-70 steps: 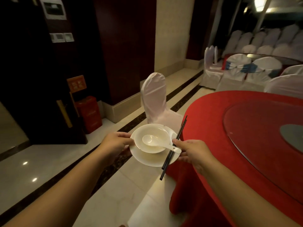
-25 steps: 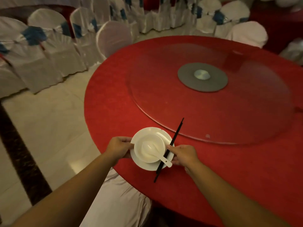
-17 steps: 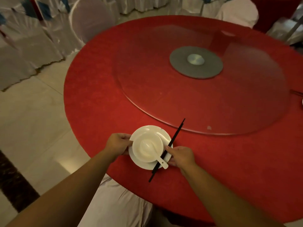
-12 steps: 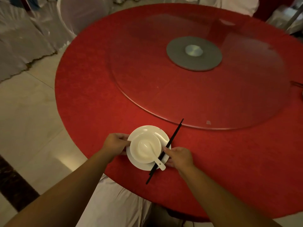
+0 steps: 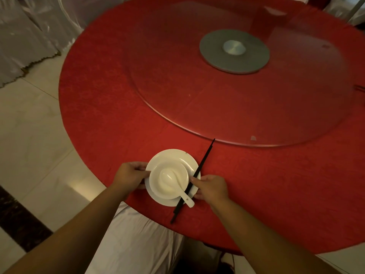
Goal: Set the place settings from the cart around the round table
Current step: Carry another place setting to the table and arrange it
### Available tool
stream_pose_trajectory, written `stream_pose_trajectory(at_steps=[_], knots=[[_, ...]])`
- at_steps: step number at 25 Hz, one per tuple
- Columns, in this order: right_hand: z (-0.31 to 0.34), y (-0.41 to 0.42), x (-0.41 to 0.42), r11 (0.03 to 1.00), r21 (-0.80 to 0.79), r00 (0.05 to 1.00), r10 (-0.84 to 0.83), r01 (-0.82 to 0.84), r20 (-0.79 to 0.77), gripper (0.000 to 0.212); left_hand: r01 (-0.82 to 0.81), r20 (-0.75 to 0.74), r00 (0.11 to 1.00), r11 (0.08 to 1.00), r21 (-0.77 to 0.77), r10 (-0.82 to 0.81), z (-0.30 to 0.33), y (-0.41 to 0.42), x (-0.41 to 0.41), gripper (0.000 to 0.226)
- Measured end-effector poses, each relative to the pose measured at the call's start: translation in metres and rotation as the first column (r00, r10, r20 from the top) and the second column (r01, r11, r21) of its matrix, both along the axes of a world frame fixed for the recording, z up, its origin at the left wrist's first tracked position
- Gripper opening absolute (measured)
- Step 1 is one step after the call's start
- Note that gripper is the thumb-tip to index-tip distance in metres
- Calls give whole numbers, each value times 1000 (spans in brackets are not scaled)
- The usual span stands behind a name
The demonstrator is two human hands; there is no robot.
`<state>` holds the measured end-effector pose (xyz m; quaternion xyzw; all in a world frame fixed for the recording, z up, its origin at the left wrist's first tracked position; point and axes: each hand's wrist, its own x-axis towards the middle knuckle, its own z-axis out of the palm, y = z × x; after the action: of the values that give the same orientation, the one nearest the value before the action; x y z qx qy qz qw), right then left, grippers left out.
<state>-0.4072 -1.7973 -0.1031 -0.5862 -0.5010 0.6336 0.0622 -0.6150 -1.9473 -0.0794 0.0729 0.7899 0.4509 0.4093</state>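
Plate (image 5: 178,156) now lower, near table (image 5: 110,107) edge vs before. One plate, one bowl (image 5: 158,186), one spoon (image 5: 173,181), chopsticks (image 5: 203,165) between. Left hand (image 5: 129,176) fingers pinch plate rim; right hand (image 5: 210,187) pinches chopsticks against rim.

White plate (image 5: 173,155), black chopsticks (image 5: 203,163), faintly patterned red tablecloth (image 5: 110,119)

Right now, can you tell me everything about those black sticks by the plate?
The chopsticks are a pair of long, thin black sticks, pressed side by side so they look almost like one. They look smooth, perhaps plastic or lacquered wood. They slant across the right rim of the white plate, far tips pointing toward the glass turntable, near ends hanging over the red tablecloth. The right hand pins them against the plate's edge with its fingers. The white spoon handle lies right beside them.
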Motion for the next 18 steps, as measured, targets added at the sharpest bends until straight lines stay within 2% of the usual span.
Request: stream_pose_trajectory(at_steps=[7, 9, 11, 12, 13, 15, 16, 18], knots=[[0, 0, 0, 996, 77, 997, 41, -46, 69, 36, 52, -57, 997, 998, -25, -53, -4, -4, 4, 17], [3, 3, 1, 990, 100, 992, 89, -98, 94, 37, 49, -247, 966, 993, -105, -74, -3, -9, 10, 22], [7, 9, 3, 959, 223, 978, 142, -175, 155, 35, 43, -534, 839, 991, -126, -105, 0, -30, 27, 16], [10, 13, 5, 921, 316, 967, 174, -227, 185, 34, 114, -642, 753, 990, -83, -140, 2, -44, 41, 9], [13, 18, 7, 870, 405, 955, 215, -282, 202, 31, 251, -718, 663, 966, -56, -213, 2, -58, 56, 5], [20, 28, 8, 736, 537, 911, 342, -413, 232, 25, 554, -805, 443, 827, -99, -394, -3, -83, 85, 11], [22, 33, 8, 648, 582, 868, 419, -491, 265, 27, 652, -826, 340, 745, -137, -449, -10, -89, 95, 17], [24, 39, 7, 471, 621, 760, 544, -627, 355, 36, 721, -847, 198, 658, -215, -494, -24, -90, 107, 29]])
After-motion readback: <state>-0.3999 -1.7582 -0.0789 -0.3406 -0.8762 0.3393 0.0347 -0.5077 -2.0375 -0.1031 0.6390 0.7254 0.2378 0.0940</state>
